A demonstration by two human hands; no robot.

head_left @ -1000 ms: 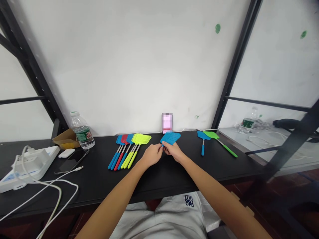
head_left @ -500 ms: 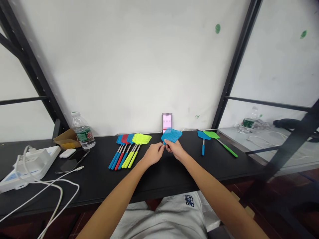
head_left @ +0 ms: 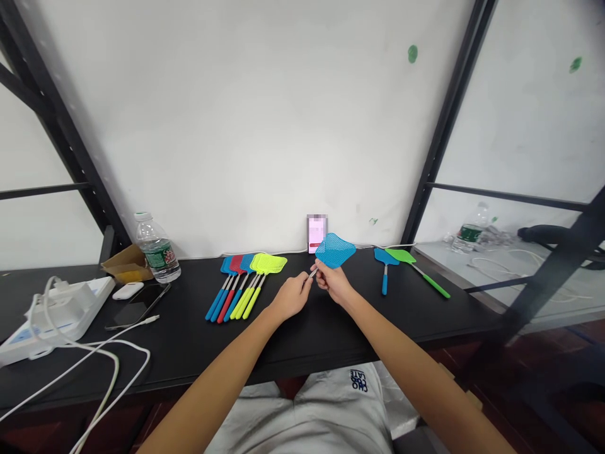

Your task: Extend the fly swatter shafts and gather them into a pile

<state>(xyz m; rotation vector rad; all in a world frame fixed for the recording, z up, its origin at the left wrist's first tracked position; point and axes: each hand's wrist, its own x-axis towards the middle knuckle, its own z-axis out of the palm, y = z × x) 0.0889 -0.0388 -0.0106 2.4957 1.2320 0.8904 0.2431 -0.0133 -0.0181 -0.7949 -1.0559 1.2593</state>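
Black tabletop (head_left: 302, 343) is carrying a row of fly swatters (head_left: 246, 284) at left, while left hand (head_left: 292, 297) and right hand (head_left: 333, 283) are pinching, with closed fingers (head_left: 322, 270), the thin shaft of a blue fly swatter (head_left: 335, 250), its mesh head standing above the tabletop before a white wall (head_left: 236, 126).

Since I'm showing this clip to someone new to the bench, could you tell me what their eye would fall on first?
The bright blue fly swatter, raised between the left hand and right hand, stands out first, above the middle of the black desk. Just left of it lies a colourful row of swatters, with a neon yellow swatter on top. A blue swatter and green swatter lie to the right.
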